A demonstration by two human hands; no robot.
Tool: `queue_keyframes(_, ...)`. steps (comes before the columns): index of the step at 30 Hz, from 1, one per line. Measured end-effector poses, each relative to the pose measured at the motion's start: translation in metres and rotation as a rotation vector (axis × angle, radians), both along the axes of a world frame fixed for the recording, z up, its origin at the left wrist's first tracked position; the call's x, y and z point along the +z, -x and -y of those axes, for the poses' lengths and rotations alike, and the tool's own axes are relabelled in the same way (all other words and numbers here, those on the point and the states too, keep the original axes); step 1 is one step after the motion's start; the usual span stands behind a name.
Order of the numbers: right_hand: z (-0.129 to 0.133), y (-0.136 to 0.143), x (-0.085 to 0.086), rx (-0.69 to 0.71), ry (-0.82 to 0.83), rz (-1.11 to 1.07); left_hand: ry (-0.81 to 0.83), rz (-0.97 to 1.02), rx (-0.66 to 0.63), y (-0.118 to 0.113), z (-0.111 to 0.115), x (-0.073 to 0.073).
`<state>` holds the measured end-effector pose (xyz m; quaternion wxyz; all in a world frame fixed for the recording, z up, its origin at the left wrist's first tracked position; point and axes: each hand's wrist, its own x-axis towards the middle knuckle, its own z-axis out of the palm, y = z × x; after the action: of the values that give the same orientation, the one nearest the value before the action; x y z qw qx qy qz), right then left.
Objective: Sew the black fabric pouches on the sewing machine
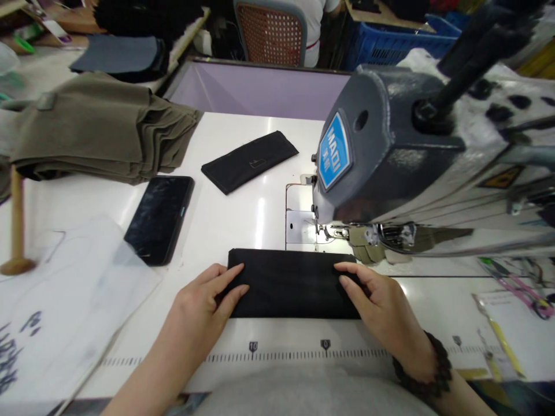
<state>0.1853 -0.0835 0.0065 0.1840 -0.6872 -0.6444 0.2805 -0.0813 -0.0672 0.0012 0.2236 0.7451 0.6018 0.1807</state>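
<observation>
A folded rectangle of black fabric (292,283) lies flat on the white machine table in front of me, just short of the needle plate. At its left end, my left hand (210,300) grips the edge, with thumb and index finger on top. My right hand (379,297) holds the right end in the same way, a dark beaded bracelet on its wrist. The other fingers of both hands are largely hidden. Beyond the fabric stands a grey and white sewing machine (390,144), its presser foot (333,231) a little above the fabric's far edge in view.
A second black fabric piece (251,162) lies farther back. To the left are a phone (160,219), stacked olive fabric (99,127), a white sheet (73,300) and a wooden-handled tool (17,225). Pink-handled scissors (520,289) lie right. A person sits on a chair (273,34) behind.
</observation>
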Motion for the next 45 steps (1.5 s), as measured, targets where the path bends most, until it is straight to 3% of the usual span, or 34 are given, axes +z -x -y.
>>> queue_keyframes(6,-0.003,-0.001,0.0,-0.016,0.017,0.0,-0.09,-0.108,-0.04,-0.004,0.002,-0.001)
queue_keyframes(10,-0.002,0.003,0.006,0.044,-0.05,0.261,-0.246,-0.337,-0.088,-0.013,0.002,0.007)
queue_keyframes(13,-0.002,0.01,0.014,0.112,-0.168,0.554,-0.346,-0.418,-0.332,-0.021,-0.005,0.015)
queue_keyframes(15,-0.002,0.015,0.016,0.157,-0.278,0.657,-0.31,-0.426,-0.556,-0.027,-0.011,0.02)
queue_keyframes(17,-0.004,0.019,0.015,0.273,-0.389,0.645,-0.228,-0.458,-0.667,-0.036,-0.016,0.025)
queue_keyframes(21,-0.006,0.025,0.003,0.518,-0.417,0.432,-0.172,-0.553,-0.536,-0.061,-0.016,0.032)
queue_keyframes(24,-0.002,0.029,-0.006,0.458,-0.391,0.368,-0.227,-0.536,-0.457,-0.077,-0.007,0.025)
queue_keyframes(28,0.007,0.035,-0.018,0.408,-0.464,0.375,-0.372,-0.434,-0.483,-0.083,0.003,-0.002)
queue_keyframes(31,0.012,0.036,-0.026,0.395,-0.49,0.396,-0.426,-0.305,-0.388,-0.079,0.007,-0.02)
queue_keyframes(33,0.013,0.035,-0.029,0.396,-0.493,0.406,-0.403,-0.252,-0.357,-0.077,0.008,-0.025)
queue_keyframes(40,0.011,0.033,-0.03,0.416,-0.489,0.475,-0.266,-0.363,-0.403,-0.067,0.004,-0.014)
queue_keyframes(45,0.012,0.034,-0.03,0.41,-0.464,0.492,-0.206,-0.523,-0.36,-0.026,-0.002,-0.011)
